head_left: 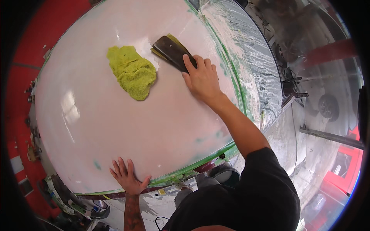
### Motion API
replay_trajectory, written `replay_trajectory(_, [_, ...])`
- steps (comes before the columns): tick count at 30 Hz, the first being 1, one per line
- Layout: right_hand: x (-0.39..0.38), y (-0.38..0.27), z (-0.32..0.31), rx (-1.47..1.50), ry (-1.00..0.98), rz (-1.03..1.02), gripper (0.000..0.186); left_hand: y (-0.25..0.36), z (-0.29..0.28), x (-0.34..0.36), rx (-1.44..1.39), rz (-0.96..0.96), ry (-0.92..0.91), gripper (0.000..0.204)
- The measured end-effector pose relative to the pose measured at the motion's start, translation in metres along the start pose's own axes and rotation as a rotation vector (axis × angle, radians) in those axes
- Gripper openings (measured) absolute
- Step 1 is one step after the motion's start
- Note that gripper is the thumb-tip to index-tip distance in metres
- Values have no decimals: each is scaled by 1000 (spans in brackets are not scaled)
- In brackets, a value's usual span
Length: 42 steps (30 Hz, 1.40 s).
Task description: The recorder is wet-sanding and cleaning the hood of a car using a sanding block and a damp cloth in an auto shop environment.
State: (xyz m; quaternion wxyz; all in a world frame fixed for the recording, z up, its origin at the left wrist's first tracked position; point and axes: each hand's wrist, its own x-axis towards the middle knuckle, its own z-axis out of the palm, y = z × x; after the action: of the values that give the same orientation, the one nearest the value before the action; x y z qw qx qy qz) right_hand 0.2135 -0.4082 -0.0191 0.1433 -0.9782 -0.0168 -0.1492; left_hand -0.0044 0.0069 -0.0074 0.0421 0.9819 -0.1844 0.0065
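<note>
My right hand [205, 79] grips the near end of a dark sanding block [171, 50], which has yellowish-green sheet edges showing from under it. The block rests at a slant on a wide, pale pinkish car panel [154, 119], toward its far right. My left hand [129, 178] lies on the panel's near edge with fingers spread and nothing in it. Left of the block, a crumpled lime-green cloth [135, 75] lies on the panel; neither hand touches it.
Green masking tape [192, 165] runs along the panel's near and right edges. Beyond the right edge, plastic sheeting [258, 57] is streaked with pale residue. A bucket [227, 176] stands below the near edge, close to my body. Dark car parts [73, 200] sit at lower left.
</note>
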Motion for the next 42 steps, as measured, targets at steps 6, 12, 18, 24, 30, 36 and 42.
replay_trajectory(6, [152, 87, 1, -144, -102, 347, 50, 5, 6, 7, -53, 14, 18, 101])
replay_trajectory(12, [62, 0, 15, -13, -77, 41, 55, 2, -2, 0, -6, -25, -13, 100])
replay_trajectory(18, [183, 91, 8, -124, -117, 361, 40, 5, 8, 5, -55, 20, 29, 100])
replay_trajectory(24, [86, 22, 13, -147, -97, 124, 54, -1, -3, -5, -3, -11, -1, 100])
replay_trajectory(30, [150, 94, 19, -149, -44, 329, 50, 3, 2, 7, -27, 45, 12, 102])
replay_trajectory(36, [19, 47, -2, -56, 68, 98, 49, 2, -2, 1, 6, 27, -10, 102])
replay_trajectory(42, [73, 87, 13, -129, 3, 187, 54, 3, 0, 3, -7, 33, -17, 103])
